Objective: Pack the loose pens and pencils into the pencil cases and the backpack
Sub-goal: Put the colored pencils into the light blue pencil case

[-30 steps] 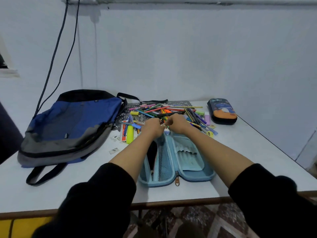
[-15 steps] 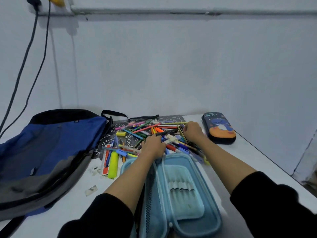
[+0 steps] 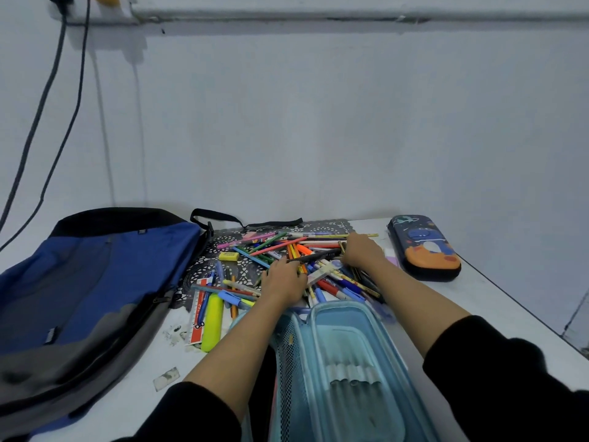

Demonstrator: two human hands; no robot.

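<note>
Lying unzipped, the pale-blue hard pencil case (image 3: 350,352) bares its mesh pocket (image 3: 289,362) while left hand (image 3: 283,280) and right hand (image 3: 363,252) cover loose coloured pens (image 3: 274,247), finger grip hidden.

Single head view, forward-down, close over table (image 3: 471,291).

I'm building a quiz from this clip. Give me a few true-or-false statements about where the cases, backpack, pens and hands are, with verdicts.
1. The light blue case lies open. True.
2. The dark case is open too. False: it is zipped shut.
3. The left hand and right hand are both on the pen pile. True.
4. The backpack lies right of the pile. False: it lies to the left.
5. The highlighter is inside the light blue case. False: it lies on the table, left of that case.
</note>
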